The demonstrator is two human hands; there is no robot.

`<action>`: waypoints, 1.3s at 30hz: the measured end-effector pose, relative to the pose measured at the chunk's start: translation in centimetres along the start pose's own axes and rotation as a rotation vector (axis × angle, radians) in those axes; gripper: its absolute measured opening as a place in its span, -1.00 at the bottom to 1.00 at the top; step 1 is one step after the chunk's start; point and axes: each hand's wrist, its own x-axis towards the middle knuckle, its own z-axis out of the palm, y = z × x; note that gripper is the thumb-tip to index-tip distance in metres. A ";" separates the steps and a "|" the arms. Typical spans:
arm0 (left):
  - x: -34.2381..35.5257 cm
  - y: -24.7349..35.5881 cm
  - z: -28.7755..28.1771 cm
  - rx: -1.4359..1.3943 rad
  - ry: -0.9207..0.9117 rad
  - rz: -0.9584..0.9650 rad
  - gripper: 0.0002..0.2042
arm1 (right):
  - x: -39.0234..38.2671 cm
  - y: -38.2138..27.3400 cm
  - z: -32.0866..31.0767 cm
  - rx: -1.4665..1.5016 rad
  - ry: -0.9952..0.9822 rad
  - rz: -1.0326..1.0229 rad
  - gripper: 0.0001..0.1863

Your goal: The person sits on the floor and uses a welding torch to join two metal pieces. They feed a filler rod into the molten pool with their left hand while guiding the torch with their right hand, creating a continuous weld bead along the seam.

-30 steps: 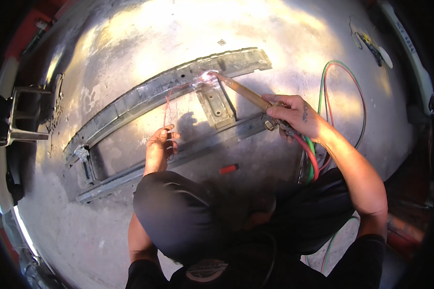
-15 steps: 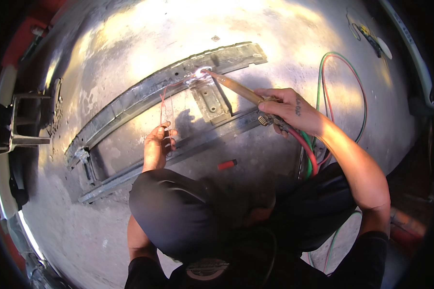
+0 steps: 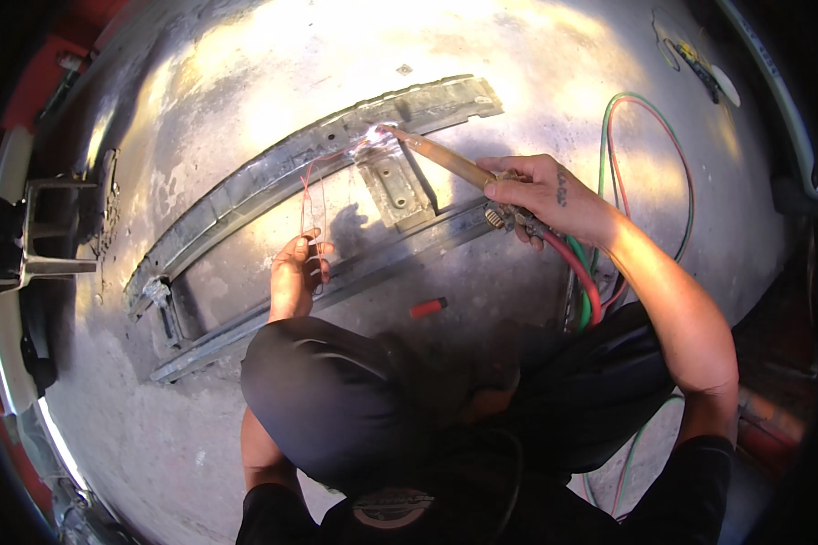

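Note:
My right hand is closed round the handle of a brass gas torch. A bright glow shows at its tip, where a bracket with two holes meets a long curved metal beam. Between the fingers of my left hand is a thin, bent copper-coloured filler rod, and its far end reaches to the glow. Nearer to me a straight metal bar runs below the bracket. Glare hides the exact spot where rod, flame and metal meet.
Red and green hoses trail from the torch and loop on the floor at right. A small red cylinder lies before my knees. At left stands a metal bracket-like part; a tool with a yellow part lies far right.
The torch tip and the glow have shifted very slightly up and left along the joint. Both hands keep their hold, with the rod still at the glow.

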 end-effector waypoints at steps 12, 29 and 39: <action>0.4 -0.2 0.1 -0.018 0.019 -0.007 -0.65 | -0.2 -0.7 0.6 0.011 0.004 -0.030 -0.34; 0.4 -0.3 -0.2 -0.018 0.014 -0.009 -0.63 | 0.2 -0.5 0.5 0.020 0.001 -0.013 -0.35; 0.7 -0.5 -0.4 -0.058 0.012 -0.028 -0.65 | 0.2 -0.6 0.4 0.023 0.009 0.004 -0.36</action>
